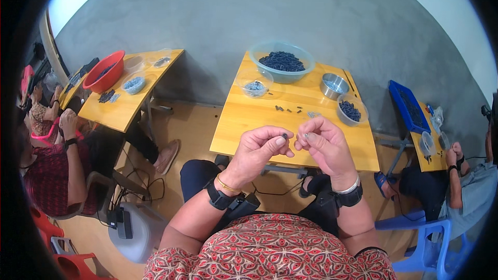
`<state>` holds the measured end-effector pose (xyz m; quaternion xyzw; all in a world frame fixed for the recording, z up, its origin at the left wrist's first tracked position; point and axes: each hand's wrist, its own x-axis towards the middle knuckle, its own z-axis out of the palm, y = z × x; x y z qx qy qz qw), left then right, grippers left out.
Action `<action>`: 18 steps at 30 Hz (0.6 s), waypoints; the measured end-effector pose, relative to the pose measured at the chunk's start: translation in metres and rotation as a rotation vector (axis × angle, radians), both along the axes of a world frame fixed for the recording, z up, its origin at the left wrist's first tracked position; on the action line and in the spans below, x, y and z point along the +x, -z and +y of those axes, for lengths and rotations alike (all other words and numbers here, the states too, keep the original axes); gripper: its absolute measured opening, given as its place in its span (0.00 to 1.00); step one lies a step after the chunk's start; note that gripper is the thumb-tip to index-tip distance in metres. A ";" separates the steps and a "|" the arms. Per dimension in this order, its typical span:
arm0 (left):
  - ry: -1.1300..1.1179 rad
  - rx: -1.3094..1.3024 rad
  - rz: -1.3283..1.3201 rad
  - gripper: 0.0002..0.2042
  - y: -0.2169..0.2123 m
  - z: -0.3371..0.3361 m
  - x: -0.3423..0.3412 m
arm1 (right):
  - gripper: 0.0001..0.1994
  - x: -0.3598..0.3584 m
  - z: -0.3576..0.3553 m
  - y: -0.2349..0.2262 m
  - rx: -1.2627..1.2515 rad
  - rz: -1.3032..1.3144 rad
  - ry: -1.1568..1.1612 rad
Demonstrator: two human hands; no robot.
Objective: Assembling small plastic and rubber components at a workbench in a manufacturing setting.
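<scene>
From my remote seat I see the left hand pinching a small dark piece between thumb and fingertips, just beside the right hand, which grips a tiny pale bit, too small for me to identify. Both are above the near part of the yellow table. From them, loose dark pieces and a translucent tub lie toward twelve o'clock, a metal bowl at one, a clear bowl at two.
</scene>
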<state>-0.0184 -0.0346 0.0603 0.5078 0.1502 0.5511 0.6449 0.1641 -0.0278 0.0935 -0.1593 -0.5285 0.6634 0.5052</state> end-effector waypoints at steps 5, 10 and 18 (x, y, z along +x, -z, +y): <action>-0.018 -0.056 -0.089 0.10 0.000 -0.005 -0.005 | 0.05 -0.007 -0.013 -0.008 0.210 -0.242 0.166; 0.007 -0.013 -0.073 0.10 0.003 -0.003 -0.006 | 0.05 -0.015 -0.019 -0.012 0.338 -0.343 0.291; -0.120 -0.012 0.025 0.08 0.004 -0.004 -0.005 | 0.05 -0.021 -0.008 -0.006 0.633 -0.557 0.510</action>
